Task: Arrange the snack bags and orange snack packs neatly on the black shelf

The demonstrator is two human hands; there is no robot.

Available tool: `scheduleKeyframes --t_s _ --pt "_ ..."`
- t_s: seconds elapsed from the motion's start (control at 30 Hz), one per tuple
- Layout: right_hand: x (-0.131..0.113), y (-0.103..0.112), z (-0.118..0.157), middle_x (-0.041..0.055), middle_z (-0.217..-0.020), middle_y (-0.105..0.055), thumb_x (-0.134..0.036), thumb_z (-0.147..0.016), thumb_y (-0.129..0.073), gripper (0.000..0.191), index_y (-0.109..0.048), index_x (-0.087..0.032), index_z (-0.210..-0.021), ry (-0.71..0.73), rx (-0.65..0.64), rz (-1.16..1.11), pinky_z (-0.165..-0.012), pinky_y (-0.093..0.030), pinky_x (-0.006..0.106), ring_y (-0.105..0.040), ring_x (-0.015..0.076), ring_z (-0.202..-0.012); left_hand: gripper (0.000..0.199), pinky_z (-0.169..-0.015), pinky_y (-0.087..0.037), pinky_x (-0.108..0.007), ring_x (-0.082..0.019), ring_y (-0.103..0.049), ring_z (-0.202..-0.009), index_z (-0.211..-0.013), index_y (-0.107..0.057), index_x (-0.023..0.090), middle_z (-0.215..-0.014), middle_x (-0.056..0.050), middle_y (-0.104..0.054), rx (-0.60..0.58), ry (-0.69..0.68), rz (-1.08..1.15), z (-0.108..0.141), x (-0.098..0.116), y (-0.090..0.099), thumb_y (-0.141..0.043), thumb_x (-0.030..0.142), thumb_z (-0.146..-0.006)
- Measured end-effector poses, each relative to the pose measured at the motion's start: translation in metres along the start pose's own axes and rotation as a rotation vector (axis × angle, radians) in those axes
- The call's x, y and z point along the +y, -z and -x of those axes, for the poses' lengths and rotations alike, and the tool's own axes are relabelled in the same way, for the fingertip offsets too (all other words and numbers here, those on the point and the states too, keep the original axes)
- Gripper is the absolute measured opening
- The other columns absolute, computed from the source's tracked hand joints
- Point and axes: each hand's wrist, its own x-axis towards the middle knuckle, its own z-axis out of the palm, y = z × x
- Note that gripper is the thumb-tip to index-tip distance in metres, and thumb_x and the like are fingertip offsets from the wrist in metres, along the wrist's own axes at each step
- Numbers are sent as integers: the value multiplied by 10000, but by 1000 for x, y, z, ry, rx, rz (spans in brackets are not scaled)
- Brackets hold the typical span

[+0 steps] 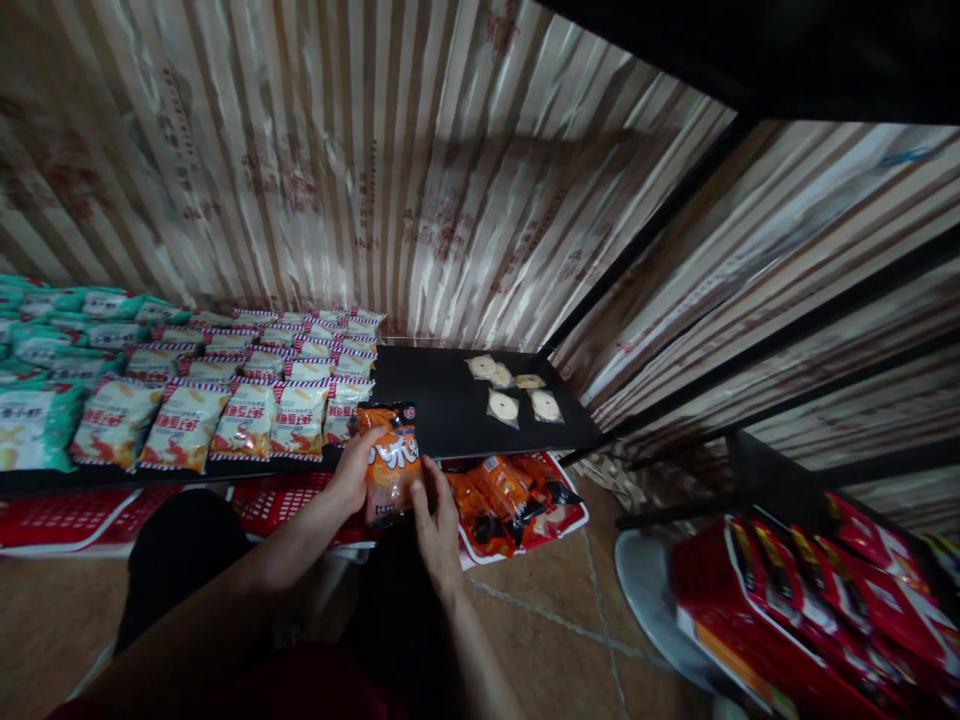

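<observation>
An orange snack bag [393, 468] with dark ends stands upright in front of the black shelf [435, 385], its printed face toward me. My left hand [352, 475] grips the bag's left edge. On the other side my right hand [436, 520] is closed on the lower right edge. Rows of white and red snack bags [184, 425] stand on the shelf just left of the held bag. Below and to the right, a red basket [576, 512] holds several more orange bags [499, 495].
Round white pieces in clear wrappers [502, 407] lie at the shelf's right end. Green bags [34, 420] fill the far left. Red baskets [274, 505] sit under the shelf. Black frame posts [652, 235] and a crate of red packets [832, 620] stand at right.
</observation>
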Motion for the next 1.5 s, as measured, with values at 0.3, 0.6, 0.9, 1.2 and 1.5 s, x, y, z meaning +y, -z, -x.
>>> scheduleKeyframes --t_s 0.3,0.6,0.9,1.2,1.5 --pt "-6 2 -6 81 -1156 -643 -448 -787 -601 478 -573 -168 -1173 -131 -82 -257 -928 -474 340 -598 224 -1062 236 -558 -504 -277 -174 -639 -546 -788 -615 134 -658 -41 -686 -78 6 -13 0 -8 1 -697 282 -624" --pt "8 -1 -9 81 -1067 -684 -429 -733 -664 460 -609 -158 -1100 -192 2 -357 -874 -516 362 -641 233 -979 295 -588 -517 -291 -179 -647 -587 -840 -594 146 -688 -40 -683 -115 -21 -66 -5 -17 -1 -728 308 -634" --pt "20 5 -17 102 -1114 -665 -394 -736 -670 522 -569 -150 -1186 -221 9 -374 -888 -506 375 -635 230 -995 353 -584 -499 -268 -162 -638 -606 -850 -595 136 -719 -38 -666 -150 -56 -45 -15 -29 -1 -741 378 -638" --pt "28 17 -28 96 -1091 -674 -419 -730 -663 495 -575 -156 -1141 -230 -3 -335 -883 -508 369 -636 231 -995 345 -592 -507 -272 -172 -646 -633 -876 -585 147 -741 -38 -668 -160 -78 -28 -20 -36 -14 -740 364 -657" --pt "21 32 -40 85 -1040 -688 -432 -723 -665 469 -586 -159 -1096 -193 -44 -324 -833 -527 351 -651 223 -937 403 -556 -516 -276 -161 -638 -567 -932 -576 156 -706 -29 -659 -138 -54 7 -20 -40 -31 -749 396 -658"
